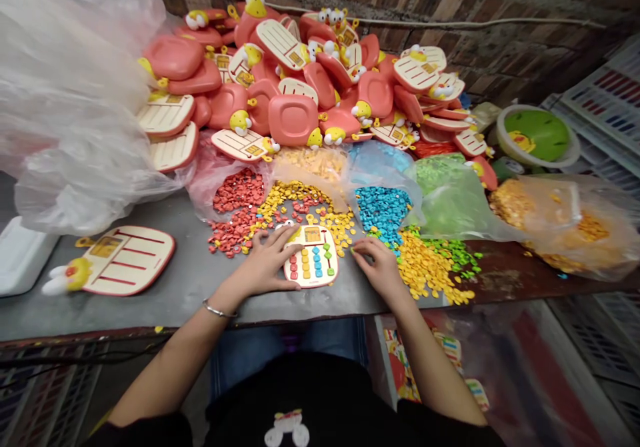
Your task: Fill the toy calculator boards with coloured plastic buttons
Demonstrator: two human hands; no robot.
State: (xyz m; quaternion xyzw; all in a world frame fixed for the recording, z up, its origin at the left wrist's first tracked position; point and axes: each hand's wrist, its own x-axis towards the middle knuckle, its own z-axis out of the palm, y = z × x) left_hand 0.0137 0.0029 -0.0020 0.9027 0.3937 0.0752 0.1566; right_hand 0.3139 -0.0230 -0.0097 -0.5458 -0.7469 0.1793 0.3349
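Note:
My left hand (267,260) lies over the left edge of a cream toy board (313,264), which has rows of coloured beads set in it. The fingers and thumb appear to grip that edge. My right hand (380,267) rests on the grey tabletop (190,287) to the right of the board, its fingertips beside loose yellow beads (425,267). I cannot tell whether those fingertips hold a bead. Blue beads (383,210) and red beads (237,190) lie in piles beyond my hands.
A large heap of coral-red toy shells with yellow chick heads (290,87) rises behind the beads. Filled plastic bags (565,227) lie to the right. A clear plastic sheet (65,100) bulges at left. A brick wall (475,7) stands behind, and stacked plastic crates (600,114) stand at right.

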